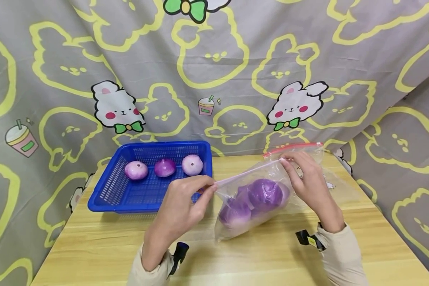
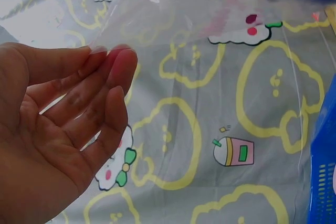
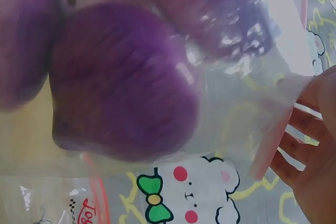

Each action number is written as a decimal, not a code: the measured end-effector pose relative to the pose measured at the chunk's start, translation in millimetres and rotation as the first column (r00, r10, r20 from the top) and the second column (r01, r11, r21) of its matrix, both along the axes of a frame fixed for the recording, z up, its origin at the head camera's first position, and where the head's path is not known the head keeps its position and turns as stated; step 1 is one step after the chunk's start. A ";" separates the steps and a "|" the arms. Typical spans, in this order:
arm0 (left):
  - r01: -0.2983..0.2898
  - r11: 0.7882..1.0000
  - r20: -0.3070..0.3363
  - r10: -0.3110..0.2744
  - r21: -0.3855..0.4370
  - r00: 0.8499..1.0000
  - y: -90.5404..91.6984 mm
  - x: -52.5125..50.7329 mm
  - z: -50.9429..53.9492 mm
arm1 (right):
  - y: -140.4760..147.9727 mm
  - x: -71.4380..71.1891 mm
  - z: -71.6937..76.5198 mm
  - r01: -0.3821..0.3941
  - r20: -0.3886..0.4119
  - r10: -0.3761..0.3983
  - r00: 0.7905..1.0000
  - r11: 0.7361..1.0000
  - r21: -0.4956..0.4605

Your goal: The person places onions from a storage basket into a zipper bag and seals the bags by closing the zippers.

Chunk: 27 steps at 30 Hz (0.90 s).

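Observation:
A clear zip bag (image 1: 252, 222) with several purple onions (image 1: 266, 195) inside hangs slanted between my two hands. My left hand (image 1: 180, 206) pinches one top corner of the bag between thumb and fingertips; in the left wrist view that hand (image 2: 79, 103) shows its thumb meeting the fingers at the bag's edge. At the opposite top corner, my right hand (image 1: 309, 184) pinches the pink seal strip. A large onion (image 3: 126, 82) fills much of the right wrist view through the plastic, with the right hand (image 3: 315, 129) at the bag's edge.
A blue basket (image 1: 119, 208) stands left on the wooden table (image 1: 103, 254), holding three onions (image 1: 165, 168). Behind my right hand lies another zip bag (image 1: 316, 151) with a red seal. A grey patterned curtain (image 1: 236, 51) hangs behind the table.

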<state>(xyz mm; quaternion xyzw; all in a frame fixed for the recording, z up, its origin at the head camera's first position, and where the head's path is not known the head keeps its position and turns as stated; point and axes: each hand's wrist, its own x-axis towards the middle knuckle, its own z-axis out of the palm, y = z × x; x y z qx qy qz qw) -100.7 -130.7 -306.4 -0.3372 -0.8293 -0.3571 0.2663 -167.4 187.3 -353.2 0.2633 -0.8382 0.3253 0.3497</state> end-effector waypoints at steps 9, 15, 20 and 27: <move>-0.014 1.000 -0.024 0.013 -0.012 1.000 -0.8 -0.4 -0.5 | 9.6 -6.4 -7.2 0.036 -0.002 -0.036 0.999 0.999 -0.021; -0.017 1.000 -0.028 0.017 -0.019 0.999 -1.0 -0.9 -0.3 | 15.9 -16.3 -16.2 0.062 0.039 -0.061 0.997 0.998 -0.026; -0.022 0.999 -0.010 0.021 -0.025 1.000 -1.4 0.1 0.7 | 21.2 -20.7 -20.7 0.083 0.069 -0.081 0.994 0.996 -0.019; -0.031 0.999 -0.006 0.031 -0.035 1.000 -1.6 0.8 -0.1 | 28.7 -22.6 -26.8 0.124 0.141 -0.118 0.983 0.992 -0.029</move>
